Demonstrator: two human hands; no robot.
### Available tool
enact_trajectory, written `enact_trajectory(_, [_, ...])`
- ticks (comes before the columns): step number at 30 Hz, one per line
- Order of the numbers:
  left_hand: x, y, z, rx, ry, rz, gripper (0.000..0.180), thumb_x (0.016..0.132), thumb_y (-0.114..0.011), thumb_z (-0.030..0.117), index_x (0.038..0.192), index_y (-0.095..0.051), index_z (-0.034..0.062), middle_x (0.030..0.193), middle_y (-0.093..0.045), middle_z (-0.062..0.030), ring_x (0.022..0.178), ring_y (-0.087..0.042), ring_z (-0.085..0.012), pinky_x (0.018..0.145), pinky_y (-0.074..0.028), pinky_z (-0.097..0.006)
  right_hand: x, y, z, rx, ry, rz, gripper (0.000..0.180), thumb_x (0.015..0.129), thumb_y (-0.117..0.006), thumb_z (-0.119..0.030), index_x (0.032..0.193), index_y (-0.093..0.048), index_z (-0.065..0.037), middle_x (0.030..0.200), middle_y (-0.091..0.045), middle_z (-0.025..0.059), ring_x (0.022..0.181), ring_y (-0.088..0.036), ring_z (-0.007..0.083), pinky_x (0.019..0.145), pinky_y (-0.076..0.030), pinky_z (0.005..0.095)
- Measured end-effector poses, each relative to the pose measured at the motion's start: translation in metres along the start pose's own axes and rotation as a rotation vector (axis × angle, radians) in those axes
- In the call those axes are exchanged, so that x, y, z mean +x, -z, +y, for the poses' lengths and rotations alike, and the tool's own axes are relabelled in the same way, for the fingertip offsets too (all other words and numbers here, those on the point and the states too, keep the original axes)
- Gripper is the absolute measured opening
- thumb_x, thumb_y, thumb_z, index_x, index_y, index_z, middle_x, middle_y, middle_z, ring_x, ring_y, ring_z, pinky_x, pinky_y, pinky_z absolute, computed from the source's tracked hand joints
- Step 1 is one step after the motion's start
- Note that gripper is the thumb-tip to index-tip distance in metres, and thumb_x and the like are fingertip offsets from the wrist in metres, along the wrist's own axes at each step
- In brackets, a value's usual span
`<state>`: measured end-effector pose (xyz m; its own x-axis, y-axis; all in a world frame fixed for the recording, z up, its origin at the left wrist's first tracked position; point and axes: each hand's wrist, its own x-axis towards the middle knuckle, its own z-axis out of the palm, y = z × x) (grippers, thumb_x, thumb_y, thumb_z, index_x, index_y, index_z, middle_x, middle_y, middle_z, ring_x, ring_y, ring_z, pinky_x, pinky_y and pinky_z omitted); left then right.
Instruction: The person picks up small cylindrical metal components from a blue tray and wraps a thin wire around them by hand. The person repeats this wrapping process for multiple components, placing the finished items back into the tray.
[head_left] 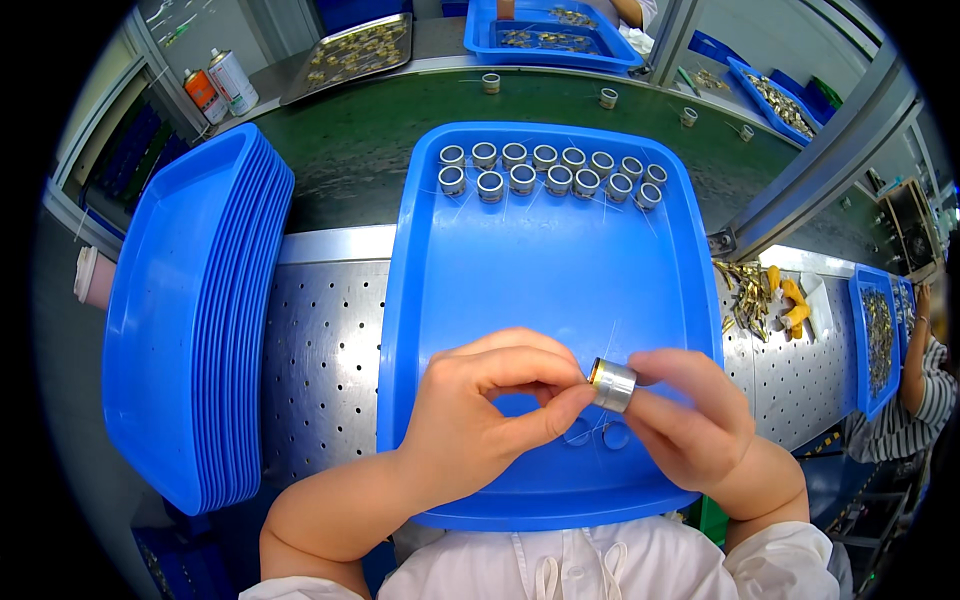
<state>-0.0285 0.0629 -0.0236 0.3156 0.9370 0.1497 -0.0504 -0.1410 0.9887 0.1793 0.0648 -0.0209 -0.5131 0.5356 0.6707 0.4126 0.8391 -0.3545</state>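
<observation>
Between my two hands, above the near half of a blue tray [520, 265], is a short silver metal cylinder [613, 385] with a dark open end facing left. My right hand [695, 415] grips it between thumb and fingers, slightly blurred. The thumb and fingertips of my left hand [500, 405] are pinched together at its open end; thin pale wires show nearby, and whether the pinch holds one I cannot make out. Two rows of similar ring-shaped metal parts [521, 180] with thin wires stand at the tray's far end. Two small round bluish discs [616, 436] lie below my hands.
A tall stack of blue trays [195, 320] leans at the left. Beyond runs a green conveyor belt [350, 165] carrying several small metal parts. Loose brass-coloured pieces [748, 298] and yellow objects [794, 308] lie right. A co-worker in a striped sleeve [925, 385] is at far right.
</observation>
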Motion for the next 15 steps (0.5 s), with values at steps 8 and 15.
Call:
enact_trajectory(8, [0.001,-0.002,0.002,-0.015,0.028,-0.011,0.015,0.075,-0.066,-0.009,0.089,-0.065,-0.0048,0.093,-0.061,-0.0129,0.085,-0.062,-0.0156,0.075,-0.053,-0.024,0.006,-0.002,0.000,0.032,0.011,0.036,0.031,0.060,-0.076,-0.003,0.089,-0.066,0.004,0.094,-0.061,0.0171,0.075,-0.063,0.0265,0.061,-0.052,0.0316])
enact_trajectory(15, [0.001,-0.003,0.001,0.121,-0.091,0.059,0.017,0.067,-0.067,-0.011,0.083,-0.066,-0.0030,0.087,-0.063,-0.0120,0.078,-0.063,-0.0152,0.070,-0.054,-0.024,0.003,-0.001,0.005,-0.052,0.145,-0.010,0.034,0.055,-0.066,-0.005,0.086,-0.065,0.007,0.094,-0.060,0.0205,0.076,-0.063,0.0293,0.062,-0.054,0.0334])
